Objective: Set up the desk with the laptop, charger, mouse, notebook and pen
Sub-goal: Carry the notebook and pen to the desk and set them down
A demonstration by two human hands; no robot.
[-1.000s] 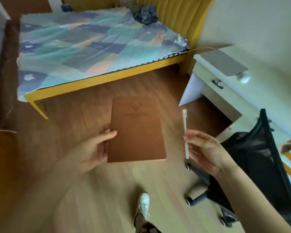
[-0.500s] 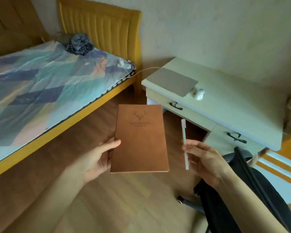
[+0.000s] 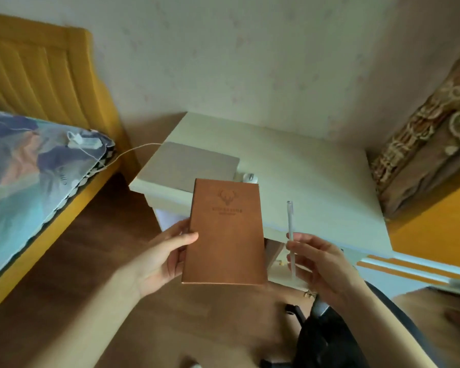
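On the far left, the charger (image 3: 87, 140) is lying on the bed (image 3: 24, 187), and its thin white cable (image 3: 133, 150) is running across the gap toward the closed laptop (image 3: 191, 166), which is sitting on the left part of the worktop (image 3: 316, 181). Whether the cable is plugged in cannot be told. Just right of the laptop, the white mouse (image 3: 250, 178) is peeking out above the top edge of the notebook (image 3: 225, 232).

The left hand (image 3: 162, 258) is gripping the brown notebook by its left edge, thumb lying on the cover and fingers curled underneath, holding it in the air in front of the worktop's near edge. To the right, the right hand (image 3: 319, 264) is pinching the pale pen (image 3: 290, 235) between thumb and fingertips, the pen standing roughly upright and apart from the notebook.

The step in hand looks like bringing notebook and pen to the worktop; laptop and mouse are already there. The next move is probably calling for both hands to reach forward over the near edge and lay the notebook flat on the bare stretch right of the mouse, then set the pen down beside or on it so it is not rolling off. The dark chair (image 3: 329, 338) is sitting low at the right, close to the person's path.
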